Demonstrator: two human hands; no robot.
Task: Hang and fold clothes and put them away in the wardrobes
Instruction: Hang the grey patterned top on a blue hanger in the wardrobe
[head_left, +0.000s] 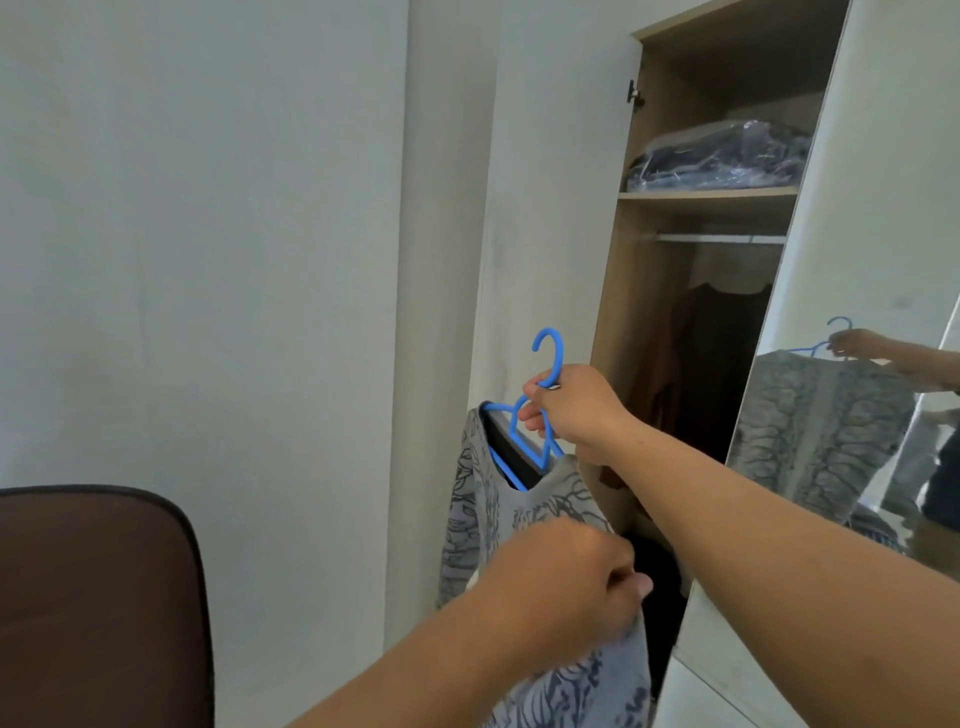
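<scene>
A: Shirt (483, 499), grey patterned, lower centre of the frame: how is it supported?
B: On a blue hanger (524, 431); the right hand (576, 410) grips the hanger below its hook.
A: And the left hand (566, 582)?
B: Fingers curled, pinching the shirt's fabric lower down.
A: Setting?
B: Open wardrobe (623, 270) at upper right; its rail (719, 239) sits under a shelf (706, 196).

Chair (98, 603) at left, open wardrobe (691, 312) at right, hanger (524, 431) between them
</scene>
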